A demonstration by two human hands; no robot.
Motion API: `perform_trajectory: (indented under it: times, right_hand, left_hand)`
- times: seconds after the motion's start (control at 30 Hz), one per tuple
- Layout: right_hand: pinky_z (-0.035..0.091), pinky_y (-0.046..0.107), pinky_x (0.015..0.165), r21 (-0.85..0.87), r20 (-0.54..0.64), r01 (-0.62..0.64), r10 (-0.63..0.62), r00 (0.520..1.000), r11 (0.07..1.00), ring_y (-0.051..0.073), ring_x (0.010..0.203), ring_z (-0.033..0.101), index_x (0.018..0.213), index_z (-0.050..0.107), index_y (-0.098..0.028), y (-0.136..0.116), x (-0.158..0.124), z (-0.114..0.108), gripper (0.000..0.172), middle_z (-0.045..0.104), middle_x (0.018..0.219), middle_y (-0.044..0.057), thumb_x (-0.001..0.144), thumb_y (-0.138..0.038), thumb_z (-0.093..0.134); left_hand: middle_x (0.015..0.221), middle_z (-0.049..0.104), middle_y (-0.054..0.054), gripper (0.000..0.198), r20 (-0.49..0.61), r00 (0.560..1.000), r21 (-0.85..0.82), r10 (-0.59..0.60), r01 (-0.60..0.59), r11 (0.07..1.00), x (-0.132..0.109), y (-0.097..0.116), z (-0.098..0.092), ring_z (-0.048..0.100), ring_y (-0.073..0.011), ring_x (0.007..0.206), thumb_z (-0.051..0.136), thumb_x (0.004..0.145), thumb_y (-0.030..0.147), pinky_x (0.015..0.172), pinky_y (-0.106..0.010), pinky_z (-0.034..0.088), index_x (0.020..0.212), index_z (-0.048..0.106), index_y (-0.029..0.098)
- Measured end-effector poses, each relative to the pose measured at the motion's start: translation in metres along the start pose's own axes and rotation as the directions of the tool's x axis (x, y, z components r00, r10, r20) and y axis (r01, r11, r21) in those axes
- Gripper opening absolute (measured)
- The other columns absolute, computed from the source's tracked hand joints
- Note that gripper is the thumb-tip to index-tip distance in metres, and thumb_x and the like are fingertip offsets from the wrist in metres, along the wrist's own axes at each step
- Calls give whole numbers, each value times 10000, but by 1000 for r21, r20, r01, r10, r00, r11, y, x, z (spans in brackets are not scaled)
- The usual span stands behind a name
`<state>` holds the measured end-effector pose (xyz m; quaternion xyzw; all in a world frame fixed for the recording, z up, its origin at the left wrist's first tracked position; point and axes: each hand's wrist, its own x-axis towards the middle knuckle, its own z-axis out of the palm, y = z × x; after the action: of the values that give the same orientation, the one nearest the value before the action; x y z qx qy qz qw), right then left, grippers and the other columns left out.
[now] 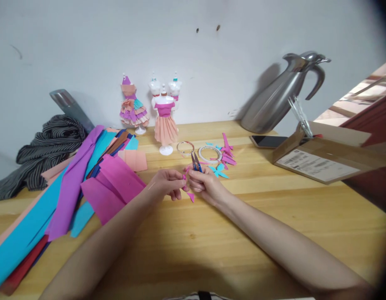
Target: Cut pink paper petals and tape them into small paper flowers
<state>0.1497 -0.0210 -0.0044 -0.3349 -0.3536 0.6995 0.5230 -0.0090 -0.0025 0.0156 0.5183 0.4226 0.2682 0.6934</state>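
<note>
Over the middle of the wooden table, my left hand (169,182) pinches a small strip of magenta crepe paper (184,178) between thumb and fingertips. Close beside it, my right hand (205,183) is closed around small scissors with blue handles (197,163), their blades pointing up and away from me. Its fingertips also meet the magenta strip, though how firmly they grip it is hidden. A pointed magenta end (190,197) hangs below both hands. Just beyond them, a miniature dress form (165,125) wears a magenta top and a pleated peach skirt.
Crepe paper sheets (113,187) pile up at left beside a striped cloth (52,146). Several mini dress forms stand near the wall. A tape roll (210,154), a bracelet-like ring (185,148) and paper scraps (227,154) lie ahead. At right are a phone (268,141), cardboard box (320,156) and metal jug (274,100).
</note>
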Motion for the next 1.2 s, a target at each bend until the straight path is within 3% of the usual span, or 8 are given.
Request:
perform_trajectory:
  times: [0.17,0.3,0.5,0.63,0.8,0.93,1.07,1.2]
  right_hand:
    - [101,219,393,-189,-78,85,-101,992,978,28,372,186,738,573,-164,5,1,-1,312,323,426,-113,628,-386,763]
    - [147,221,394,-322,-160,114,-173,972,940,36,387,238,687,570,-175,11,5,-4,304,398,459,-90,611,-391,770]
    - [120,222,390,-274,-186,86,-140,972,958,36,364,218,660,538,-180,8,5,-3,355,340,410,-106,594,-427,783]
    - [118,220,390,-237,-174,92,-135,975,967,33,365,241,625,507,-174,5,4,-2,377,387,424,-88,599,-432,781]
    - [123,228,392,-271,-152,85,-130,980,959,32,368,245,613,526,-165,5,4,-2,355,430,442,-67,625,-431,760]
    - [160,223,403,-333,-175,94,-160,971,938,35,395,271,609,538,-164,7,5,-3,326,466,481,-56,597,-390,773]
    - [178,223,413,-396,-181,103,-187,966,912,39,402,268,621,554,-163,11,6,-5,290,435,474,-68,604,-372,755]
    - [170,228,420,-387,-122,107,-166,979,916,40,407,254,608,534,-167,13,5,-7,297,423,482,-66,645,-393,722]
  left_hand:
    - [623,668,-13,203,-116,993,86,-5,15,996,2,2,4,518,-55,359,738,630,249,342,-160,390,725,623,112]
    - [620,667,-6,154,-129,992,131,7,10,991,1,3,5,537,-62,380,720,641,188,366,-168,420,744,638,109]
    - [621,675,-4,238,-105,994,85,-22,31,996,3,1,1,545,-72,382,726,612,124,377,-180,423,835,644,107]
    - [611,671,-1,242,-125,992,85,-11,22,996,5,-1,0,534,-78,364,697,626,131,352,-181,397,856,624,109]
    - [634,650,-6,119,-121,991,121,56,-41,992,1,2,1,524,-57,386,653,696,227,365,-169,395,715,620,114]
    - [542,585,9,245,-143,987,180,69,-42,983,-2,6,2,510,-55,384,597,772,323,369,-162,392,641,614,116]
    - [523,599,4,154,-159,987,255,36,5,967,-1,8,3,510,-63,371,605,747,229,371,-168,404,653,629,109]
    - [536,623,-6,134,-151,989,225,-5,40,974,-1,10,3,517,-66,365,555,723,131,372,-172,407,603,613,112]
